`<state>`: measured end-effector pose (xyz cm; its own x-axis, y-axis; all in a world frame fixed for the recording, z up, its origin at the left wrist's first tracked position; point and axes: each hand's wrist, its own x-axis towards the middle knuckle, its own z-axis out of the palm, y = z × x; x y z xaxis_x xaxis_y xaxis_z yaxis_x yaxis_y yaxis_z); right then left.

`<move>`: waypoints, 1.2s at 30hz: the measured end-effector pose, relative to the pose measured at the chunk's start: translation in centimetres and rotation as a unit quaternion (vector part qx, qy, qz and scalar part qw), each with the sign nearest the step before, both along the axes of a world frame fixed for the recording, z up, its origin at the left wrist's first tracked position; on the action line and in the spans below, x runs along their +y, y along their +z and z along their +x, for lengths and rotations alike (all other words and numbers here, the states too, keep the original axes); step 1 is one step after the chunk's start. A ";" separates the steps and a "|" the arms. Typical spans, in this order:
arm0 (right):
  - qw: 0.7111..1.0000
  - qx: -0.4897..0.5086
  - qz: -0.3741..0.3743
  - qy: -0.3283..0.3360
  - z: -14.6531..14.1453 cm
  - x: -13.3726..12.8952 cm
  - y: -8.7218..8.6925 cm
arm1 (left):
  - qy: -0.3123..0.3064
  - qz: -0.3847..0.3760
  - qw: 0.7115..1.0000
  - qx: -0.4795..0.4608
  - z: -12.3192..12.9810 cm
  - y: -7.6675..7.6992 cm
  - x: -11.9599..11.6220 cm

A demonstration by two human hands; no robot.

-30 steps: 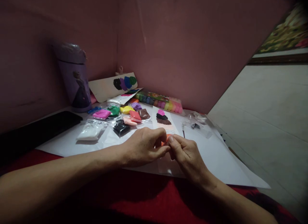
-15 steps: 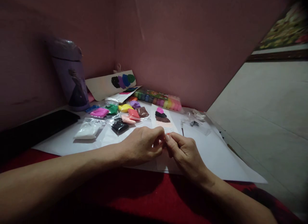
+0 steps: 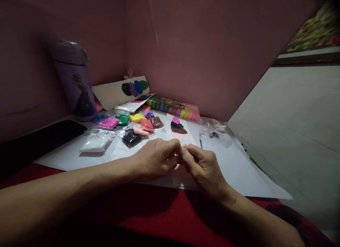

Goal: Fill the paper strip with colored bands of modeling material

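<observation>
My left hand (image 3: 159,158) and my right hand (image 3: 203,165) meet fingertip to fingertip over a paper strip (image 3: 183,136) bearing pink, black, brown and peach patches. Between the pinched fingers shows a tiny bit of orange-red material (image 3: 185,147), mostly hidden. Both hands are closed. A thin brush (image 3: 200,140) lies just beyond my right hand. Left of the strip are several small bags of coloured clay, among them a black one (image 3: 131,138), a red one (image 3: 147,125), a brown one (image 3: 156,122) and a white one (image 3: 95,142).
A purple tumbler (image 3: 77,84) stands at the back left beside a black flat object (image 3: 45,137). Painted card (image 3: 111,93) leans at the wall near a long pack of coloured clay (image 3: 175,109). A clear bag (image 3: 221,137) lies right. White sheets (image 3: 233,172) cover red cloth (image 3: 159,211).
The view has shifted very slightly. Both hands stay together, and the fingers have moved only a little.
</observation>
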<state>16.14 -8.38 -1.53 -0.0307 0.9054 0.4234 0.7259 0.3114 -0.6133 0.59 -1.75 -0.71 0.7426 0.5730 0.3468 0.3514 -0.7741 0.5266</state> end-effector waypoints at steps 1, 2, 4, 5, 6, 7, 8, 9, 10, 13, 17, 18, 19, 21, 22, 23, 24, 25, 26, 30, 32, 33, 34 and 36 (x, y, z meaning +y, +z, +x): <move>1.000 0.000 0.002 0.000 0.0 0.0 0.0 | -0.002 0.000 1.000 -0.001 0.0 0.0 0.0; 1.000 0.000 0.002 0.001 0.0 0.0 0.0 | -0.004 0.000 1.000 -0.001 0.0 0.0 0.0; 1.000 -0.001 0.002 0.001 0.0 -0.1 0.0 | -0.004 0.000 1.000 0.001 0.0 0.0 0.0; 1.000 -0.001 0.003 0.001 0.0 -0.1 0.0 | -0.003 0.000 1.000 0.003 0.0 0.1 0.0; 1.000 -0.001 0.004 0.001 0.0 -0.1 0.0 | -0.002 0.000 1.000 0.006 0.0 0.1 0.0; 1.000 -0.001 0.005 0.001 0.0 -0.1 0.0 | -0.002 0.000 1.000 0.010 0.0 0.1 0.0; 1.000 0.000 0.006 0.002 0.0 -0.1 0.0 | -0.002 0.000 1.000 0.012 0.0 0.1 0.0; 1.000 0.000 0.004 0.002 0.0 -0.1 0.0 | -0.002 0.001 1.000 0.015 0.0 0.1 0.1; 1.000 0.000 0.004 0.003 0.0 -0.1 -0.1 | -0.002 0.001 1.000 0.017 0.0 0.0 0.1; 1.000 -0.002 0.003 0.001 0.0 -0.1 -0.1 | 0.000 0.001 1.000 0.022 -0.1 0.0 0.1; 1.000 -0.003 0.000 -0.003 0.0 -0.1 -0.2 | 0.003 0.002 1.000 0.024 0.0 0.0 0.1; 1.000 -0.003 -0.001 -0.002 0.0 -0.1 -0.2 | 0.003 0.001 1.000 0.025 0.0 0.0 0.1; 1.000 -0.003 -0.003 -0.001 0.0 -0.1 -0.2 | 0.003 0.000 1.000 0.026 0.0 0.1 0.2; 1.000 -0.002 -0.004 0.001 0.0 0.0 -0.2 | 0.003 0.000 1.000 0.026 0.0 0.0 0.2; 1.000 -0.003 -0.003 0.002 0.0 0.0 -0.2 | 0.002 0.001 1.000 0.025 -0.1 0.0 0.2; 1.000 -0.003 -0.002 0.003 0.0 0.0 -0.2 | 0.001 0.001 1.000 0.024 -0.1 0.0 0.2; 1.000 -0.003 -0.001 0.005 0.1 0.0 -0.2 | 0.001 0.001 1.000 0.024 -0.1 0.0 0.2; 1.000 -0.004 0.000 0.008 0.1 0.0 -0.2 | 0.000 0.001 1.000 0.023 -0.1 0.0 0.2; 1.000 -0.004 0.001 0.011 0.1 0.1 -0.2 | 0.000 -0.002 1.000 0.028 -0.1 0.0 0.2; 1.000 -0.009 0.003 0.014 0.2 0.1 -0.2 | 0.001 -0.005 0.999 0.034 0.0 0.1 0.2; 1.000 -0.011 0.008 0.015 0.1 0.1 -0.1 | 0.004 -0.006 0.999 0.039 -0.1 0.2 0.2; 1.000 -0.013 0.009 0.015 0.1 0.1 -0.1 | 0.005 -0.006 0.999 0.041 -0.1 0.2 0.2; 1.000 -0.014 0.009 0.016 0.1 0.1 -0.1 | 0.005 -0.005 0.999 0.043 -0.1 0.2 0.2; 1.000 -0.016 0.009 0.019 0.0 0.0 0.0 | 0.004 -0.002 0.999 0.044 -0.1 0.1 0.2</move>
<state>16.15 -8.38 -1.57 -0.0795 0.8956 0.4378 0.7322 0.3505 -0.5840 0.49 -1.57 -0.61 0.7650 0.5808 0.2785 0.4033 -0.7690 0.4960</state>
